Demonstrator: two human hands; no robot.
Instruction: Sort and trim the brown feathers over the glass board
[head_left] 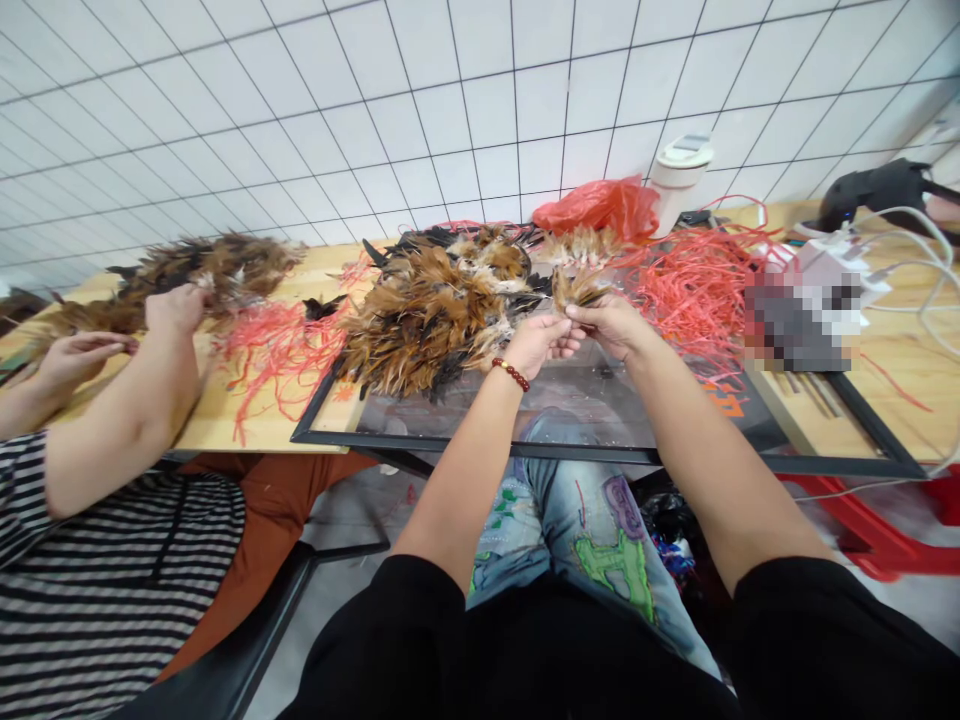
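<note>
Both my hands meet over the framed board [420,425], close to its far half. My left hand [541,342], with a beaded bracelet on the wrist, is closed at the fingertips beside a small brown feather bunch; what it pinches is too small to make out. My right hand [611,325] pinches the base of that feather bunch [576,290], whose tips fan up and away from me. A large heap of brown and black feathers [427,310] lies just left of my hands. Pink-red plastic strips [694,290] are piled to the right.
A co-worker's hands [176,305] handle feathers at a second heap [217,265] on the left. More red strips [277,350] lie between us. A red plastic bag [600,207], a white tumbler [679,175] and white chargers with cables [832,265] stand toward the wall.
</note>
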